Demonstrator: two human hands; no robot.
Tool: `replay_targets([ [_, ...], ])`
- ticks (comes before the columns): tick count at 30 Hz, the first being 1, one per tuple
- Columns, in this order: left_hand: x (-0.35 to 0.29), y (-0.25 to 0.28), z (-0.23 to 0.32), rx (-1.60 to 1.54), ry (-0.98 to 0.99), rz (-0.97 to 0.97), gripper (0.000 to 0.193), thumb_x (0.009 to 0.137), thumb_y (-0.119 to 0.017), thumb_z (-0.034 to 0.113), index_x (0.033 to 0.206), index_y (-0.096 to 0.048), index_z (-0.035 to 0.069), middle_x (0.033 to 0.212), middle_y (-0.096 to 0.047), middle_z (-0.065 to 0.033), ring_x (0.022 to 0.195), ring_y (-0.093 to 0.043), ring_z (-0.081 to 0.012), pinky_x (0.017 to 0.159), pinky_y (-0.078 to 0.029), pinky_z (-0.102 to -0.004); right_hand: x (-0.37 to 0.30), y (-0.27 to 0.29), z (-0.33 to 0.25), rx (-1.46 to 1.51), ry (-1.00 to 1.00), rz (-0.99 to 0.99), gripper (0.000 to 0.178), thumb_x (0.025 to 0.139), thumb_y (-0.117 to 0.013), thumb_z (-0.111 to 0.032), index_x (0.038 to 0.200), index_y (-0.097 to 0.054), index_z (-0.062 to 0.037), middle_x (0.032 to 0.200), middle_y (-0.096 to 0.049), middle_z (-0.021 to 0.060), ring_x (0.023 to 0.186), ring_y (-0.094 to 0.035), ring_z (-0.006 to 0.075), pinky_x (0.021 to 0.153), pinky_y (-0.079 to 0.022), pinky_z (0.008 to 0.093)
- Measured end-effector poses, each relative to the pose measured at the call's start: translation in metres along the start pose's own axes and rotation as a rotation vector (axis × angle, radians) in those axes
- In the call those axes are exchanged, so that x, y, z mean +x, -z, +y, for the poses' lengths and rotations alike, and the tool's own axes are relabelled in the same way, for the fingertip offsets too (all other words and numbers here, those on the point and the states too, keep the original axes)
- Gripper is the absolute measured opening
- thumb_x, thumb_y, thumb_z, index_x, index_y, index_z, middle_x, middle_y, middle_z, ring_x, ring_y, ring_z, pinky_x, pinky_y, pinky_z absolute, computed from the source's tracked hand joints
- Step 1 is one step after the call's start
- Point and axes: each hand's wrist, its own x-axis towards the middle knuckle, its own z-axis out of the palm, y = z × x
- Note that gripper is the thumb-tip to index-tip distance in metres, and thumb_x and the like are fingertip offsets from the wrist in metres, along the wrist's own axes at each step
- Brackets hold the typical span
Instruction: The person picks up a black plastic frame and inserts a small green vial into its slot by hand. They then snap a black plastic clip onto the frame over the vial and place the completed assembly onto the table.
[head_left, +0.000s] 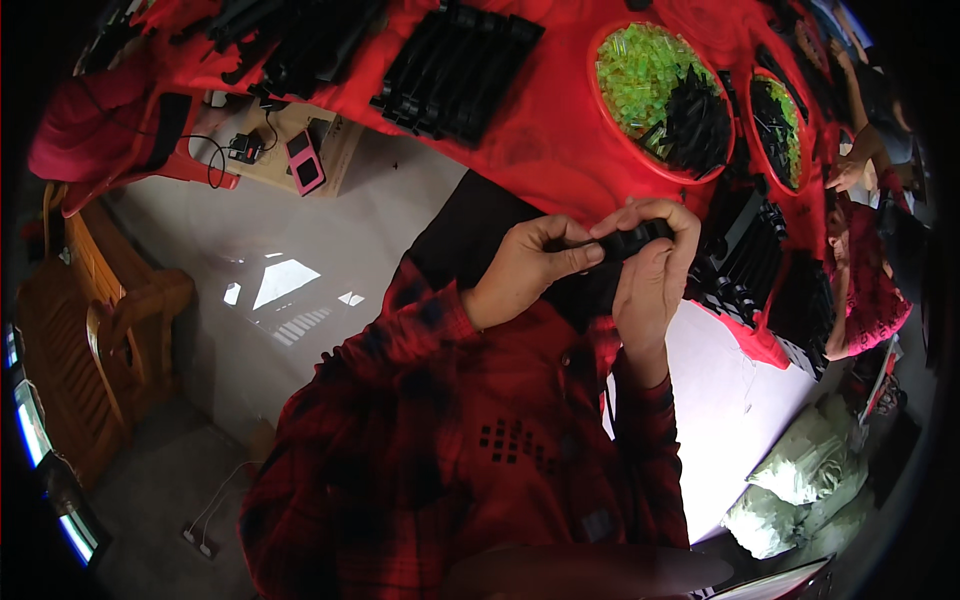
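Note:
In front of my body, above my dark lap, both hands meet on a small black plastic part (634, 241) with a ridged, rounded outline. My left hand (520, 268) pinches its left end between thumb and fingers. Around its right end curl the fingers of my right hand (655, 275), partly covering it. Just beyond, on the red-covered table (545, 125), sits a round red bowl (668, 176) of yellow-green translucent pieces and thin black pieces. A row of long black plastic parts (455, 75) lies farther left on the table.
A second bowl (757, 150) with similar pieces stands at right, near more black parts (745, 250) and other people (870, 270). A pink phone-like device (305, 162) lies on a cardboard box (345, 160) at left. Pale sacks (810, 460) and a wooden chair (100, 320) stand on the floor.

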Motion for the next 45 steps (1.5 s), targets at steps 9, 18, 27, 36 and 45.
replay_targets([
  [9, -0.003, -0.004, -0.002, -0.062, 0.074, -0.02, 0.013, 0.093, -0.07, 0.01, 0.102, -0.067, 0.0, 0.09, -0.067, -0.0027, 0.084, -0.064, -0.0107, 0.076, -0.053, -0.0261, -0.008, 0.001, 0.0, 0.023, 0.019, 0.004, 0.039, 0.107, -0.041, -0.038, 0.119, -0.041, -0.001, 0.099, -0.051, 0.0099, 0.088, -0.061, 0.0203, 0.091, -0.046, 0.0376],
  [18, 0.008, 0.0, 0.017, 0.013, 0.225, -0.129, 0.022, 0.095, -0.068, 0.013, 0.111, -0.064, -0.001, 0.097, -0.067, -0.0037, 0.09, -0.064, -0.0105, 0.081, -0.052, -0.0249, 0.001, 0.012, 0.005, 0.043, -0.089, 0.12, 0.039, 0.107, -0.042, -0.036, 0.119, -0.045, 0.0005, 0.099, -0.052, 0.0109, 0.087, -0.061, 0.0205, 0.084, -0.05, 0.0357],
  [27, -0.004, -0.005, 0.015, 0.284, 0.048, 0.028, 0.022, 0.096, -0.065, 0.011, 0.114, -0.063, -0.003, 0.097, -0.068, -0.0042, 0.089, -0.063, -0.0087, 0.081, -0.052, -0.0243, 0.003, 0.013, 0.009, 0.071, -0.078, 0.128, 0.038, 0.106, -0.044, -0.037, 0.12, -0.043, -0.0009, 0.099, -0.055, 0.0096, 0.085, -0.064, 0.0193, 0.08, -0.052, 0.0319],
  [36, -0.007, -0.007, 0.014, 0.241, 0.084, 0.055, 0.016, 0.094, -0.069, 0.008, 0.106, -0.064, -0.001, 0.092, -0.068, -0.0035, 0.081, -0.064, -0.0086, 0.074, -0.053, -0.0225, -0.001, 0.013, 0.01, 0.056, -0.02, 0.056, 0.036, 0.106, -0.044, -0.034, 0.118, -0.041, -0.001, 0.099, -0.054, 0.0105, 0.087, -0.063, 0.0195, 0.082, -0.051, 0.0336],
  [45, -0.012, -0.005, 0.006, 0.017, 0.092, 0.047, 0.01, 0.091, -0.071, 0.004, 0.097, -0.063, 0.001, 0.089, -0.066, -0.0029, 0.082, -0.064, -0.0096, 0.075, -0.054, -0.0236, -0.012, 0.011, 0.011, -0.166, 0.096, -0.006, 0.033, 0.107, -0.041, -0.033, 0.116, -0.041, -0.0021, 0.096, -0.055, 0.0095, 0.086, -0.062, 0.0188, 0.097, -0.042, 0.0409],
])
